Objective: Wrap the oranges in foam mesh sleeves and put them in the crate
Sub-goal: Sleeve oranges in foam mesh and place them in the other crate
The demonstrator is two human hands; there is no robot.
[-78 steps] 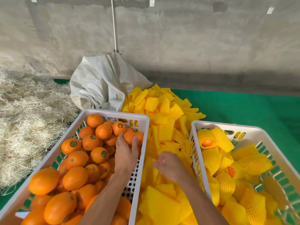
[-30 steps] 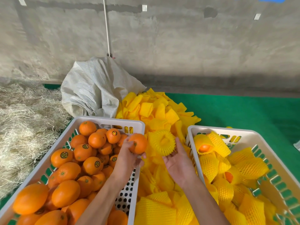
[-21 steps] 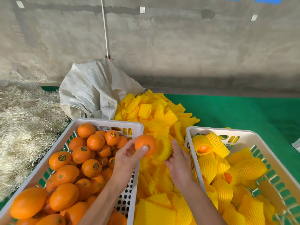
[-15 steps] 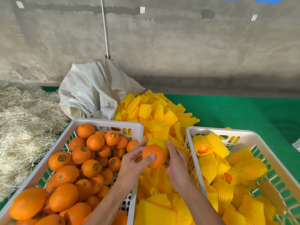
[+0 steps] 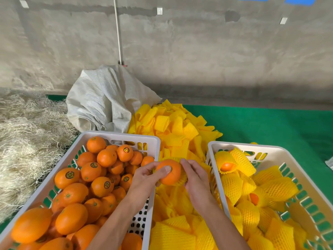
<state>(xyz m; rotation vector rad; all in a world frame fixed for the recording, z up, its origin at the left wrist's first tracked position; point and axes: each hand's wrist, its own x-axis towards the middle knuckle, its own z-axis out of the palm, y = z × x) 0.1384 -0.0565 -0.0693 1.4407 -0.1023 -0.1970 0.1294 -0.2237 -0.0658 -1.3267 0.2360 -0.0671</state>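
Observation:
Between the two crates my left hand (image 5: 146, 176) grips an orange (image 5: 170, 171), thumb pressed on its top. My right hand (image 5: 195, 179) holds a yellow foam mesh sleeve (image 5: 181, 181) around the orange's lower and far side; most of the orange's top is bare. The left white crate (image 5: 119, 137) is full of bare oranges (image 5: 100, 186), some with round stickers. The right white crate (image 5: 270, 150) holds several oranges wrapped in yellow sleeves (image 5: 232, 186).
A heap of loose yellow sleeves (image 5: 176, 129) fills the gap between the crates and runs back to a crumpled white sack (image 5: 106, 100). Pale straw (image 5: 27, 138) lies at the left. Green matting (image 5: 270, 123) covers the floor before a concrete wall.
My left hand lifted an orange out of the left crate while my right picked up a sleeve. The two came together, and the orange now sits partly inside the sleeve.

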